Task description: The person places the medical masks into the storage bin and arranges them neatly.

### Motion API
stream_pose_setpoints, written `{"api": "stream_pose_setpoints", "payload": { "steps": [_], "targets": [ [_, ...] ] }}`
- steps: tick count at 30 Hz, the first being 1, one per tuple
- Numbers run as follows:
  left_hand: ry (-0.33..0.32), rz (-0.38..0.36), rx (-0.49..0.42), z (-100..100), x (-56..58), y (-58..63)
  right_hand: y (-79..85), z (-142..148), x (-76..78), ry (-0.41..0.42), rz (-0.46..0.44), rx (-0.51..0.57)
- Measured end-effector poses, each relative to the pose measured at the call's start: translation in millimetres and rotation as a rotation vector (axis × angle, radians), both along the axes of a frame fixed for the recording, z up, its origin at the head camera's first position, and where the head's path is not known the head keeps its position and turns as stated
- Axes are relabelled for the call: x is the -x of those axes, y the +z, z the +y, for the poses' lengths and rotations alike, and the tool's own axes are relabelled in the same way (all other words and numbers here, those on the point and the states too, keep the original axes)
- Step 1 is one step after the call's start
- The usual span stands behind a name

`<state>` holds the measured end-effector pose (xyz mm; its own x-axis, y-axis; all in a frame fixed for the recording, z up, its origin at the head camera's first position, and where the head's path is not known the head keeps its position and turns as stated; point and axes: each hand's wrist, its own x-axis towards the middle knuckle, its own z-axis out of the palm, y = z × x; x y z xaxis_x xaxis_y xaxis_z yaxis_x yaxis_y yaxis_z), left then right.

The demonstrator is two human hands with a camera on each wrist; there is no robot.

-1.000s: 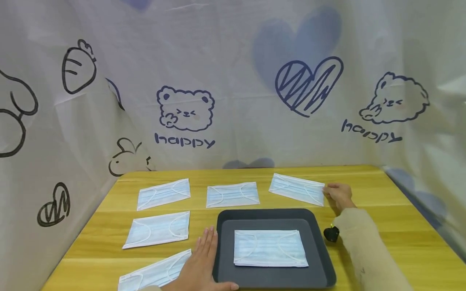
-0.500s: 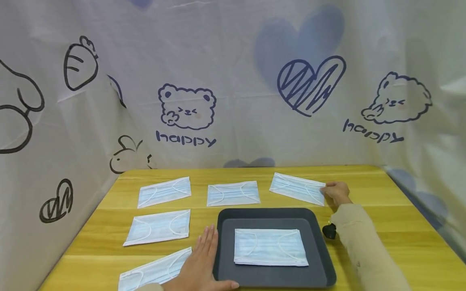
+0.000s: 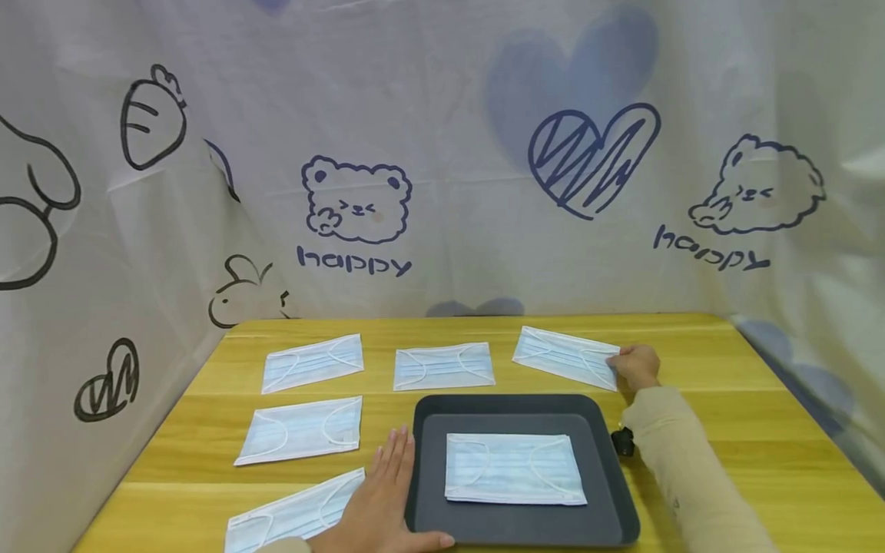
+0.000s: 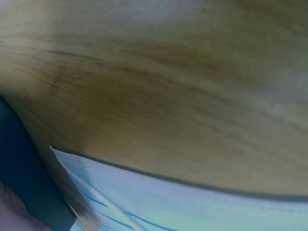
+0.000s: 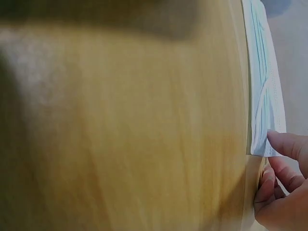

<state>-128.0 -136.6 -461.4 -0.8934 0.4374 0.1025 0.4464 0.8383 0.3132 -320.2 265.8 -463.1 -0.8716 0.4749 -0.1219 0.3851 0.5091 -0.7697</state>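
Observation:
At the back right of the table, my right hand (image 3: pixel 639 365) pinches the right end of a pale blue face mask (image 3: pixel 565 358). In the right wrist view the thumb (image 5: pixel 284 143) lies on top of the mask's corner with a finger below it. My left hand (image 3: pixel 376 495) rests with straight fingers against the left side of a dark grey tray (image 3: pixel 512 526), its thumb along the near rim. Inside the tray lie stacked face masks (image 3: pixel 515 470); how many is hidden. Only a bit of the left hand shows in the left wrist view, beside a mask (image 4: pixel 144 192).
More face masks lie flat on the wooden table: one at back middle (image 3: pixel 444 366), one at back left (image 3: pixel 313 363), one at middle left (image 3: pixel 300 431), and one at front left (image 3: pixel 293 514), partly behind the left hand. A printed white curtain (image 3: pixel 442 153) stands behind the table.
My right hand has moved slightly left onto the mask's end, its fingertips now overlapping the edge further. The left hand, tray and other masks stay put; the head view shifts a little.

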Motion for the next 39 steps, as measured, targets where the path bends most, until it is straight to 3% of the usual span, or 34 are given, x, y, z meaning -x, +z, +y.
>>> {"api": "stream_pose_setpoints", "payload": {
  "steps": [9,16,27,39],
  "targets": [
    [0.011,-0.032,-0.017,1.2,-1.0,0.6,-1.5,2.9,-1.7,0.029,0.018,-0.036],
    [0.006,-0.019,-0.016,0.7,-1.5,0.9,-1.0,8.8,-7.4,0.106,0.068,-0.017],
    [-0.001,-0.016,-0.021,0.9,-0.9,0.3,4.0,11.5,-9.3,0.065,0.077,0.293],
    [0.012,-0.033,-0.021,1.8,-1.5,1.9,12.0,8.3,-16.1,-0.016,0.113,0.407]
  ]
}}
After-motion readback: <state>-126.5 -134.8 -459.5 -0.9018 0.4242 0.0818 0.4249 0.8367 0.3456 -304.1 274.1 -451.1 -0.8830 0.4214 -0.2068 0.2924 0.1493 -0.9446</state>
